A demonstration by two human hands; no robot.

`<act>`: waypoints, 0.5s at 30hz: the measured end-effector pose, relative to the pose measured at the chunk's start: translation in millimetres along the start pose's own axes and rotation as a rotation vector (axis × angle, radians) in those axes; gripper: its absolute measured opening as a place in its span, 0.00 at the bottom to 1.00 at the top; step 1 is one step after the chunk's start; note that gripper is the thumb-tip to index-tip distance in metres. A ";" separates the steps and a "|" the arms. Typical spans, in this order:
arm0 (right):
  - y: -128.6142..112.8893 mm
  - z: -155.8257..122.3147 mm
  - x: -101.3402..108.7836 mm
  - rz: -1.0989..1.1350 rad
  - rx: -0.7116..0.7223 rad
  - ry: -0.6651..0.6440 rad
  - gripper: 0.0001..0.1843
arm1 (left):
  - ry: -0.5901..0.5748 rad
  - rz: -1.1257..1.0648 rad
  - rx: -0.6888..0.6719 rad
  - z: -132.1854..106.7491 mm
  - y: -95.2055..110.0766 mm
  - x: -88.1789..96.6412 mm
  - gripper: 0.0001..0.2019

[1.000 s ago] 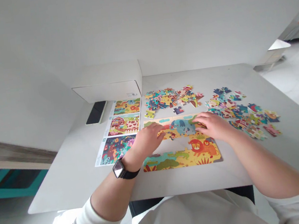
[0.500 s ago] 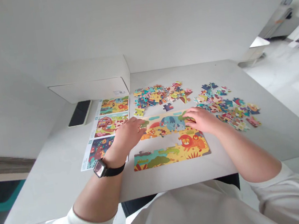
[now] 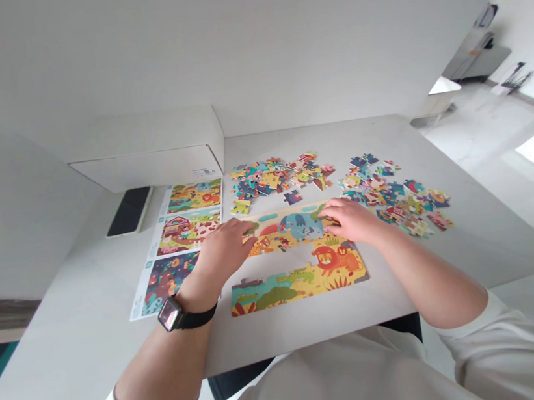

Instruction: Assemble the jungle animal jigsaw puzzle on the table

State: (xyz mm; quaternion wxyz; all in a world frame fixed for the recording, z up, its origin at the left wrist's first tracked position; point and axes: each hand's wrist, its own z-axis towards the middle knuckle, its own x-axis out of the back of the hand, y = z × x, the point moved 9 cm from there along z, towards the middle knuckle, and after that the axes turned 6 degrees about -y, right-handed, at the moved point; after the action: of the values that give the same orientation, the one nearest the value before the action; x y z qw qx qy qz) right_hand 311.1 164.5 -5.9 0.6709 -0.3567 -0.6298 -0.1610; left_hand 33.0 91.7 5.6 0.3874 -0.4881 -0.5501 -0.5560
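Note:
A partly assembled jigsaw puzzle (image 3: pixel 302 285) with lions, elephants and crocodiles lies on the table before me. Its upper strip, showing the elephants (image 3: pixel 300 226), is separated from the lower part by a gap in the middle and left. My left hand (image 3: pixel 227 248) grips the strip's left end, thumb below and fingers above. At the right end, my right hand (image 3: pixel 351 218) holds the strip in the same way, its fingers curled over the edge. Both hands partly cover the corners of the strip. A black watch (image 3: pixel 174 314) is on my left wrist.
Loose puzzle pieces form one heap (image 3: pixel 268 177) behind the puzzle and another heap (image 3: pixel 394 196) to the right. A sheet with three pictures (image 3: pixel 145 268) lies at the left. Behind it are a phone (image 3: pixel 129 211) and a white box (image 3: pixel 145 169) against the wall.
The camera view has shifted slightly, so the scene sits a little further left. Both hands stay at the ends of the upper strip, with little visible movement.

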 end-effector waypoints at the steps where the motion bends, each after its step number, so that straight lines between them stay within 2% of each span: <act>1: -0.1 0.1 0.0 -0.001 0.000 0.000 0.17 | 0.009 -0.012 -0.005 -0.1 1.2 0.4 0.15; 15: -0.4 0.9 1.9 0.009 -0.017 0.038 0.14 | 0.058 -0.165 -0.138 -2.4 23.3 7.3 0.17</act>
State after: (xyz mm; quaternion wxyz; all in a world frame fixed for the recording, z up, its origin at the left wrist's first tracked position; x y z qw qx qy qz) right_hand 310.5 165.2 -4.0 0.6805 -0.3623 -0.6138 -0.1700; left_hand 53.6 87.9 18.3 0.3216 -0.4506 -0.5373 -0.6363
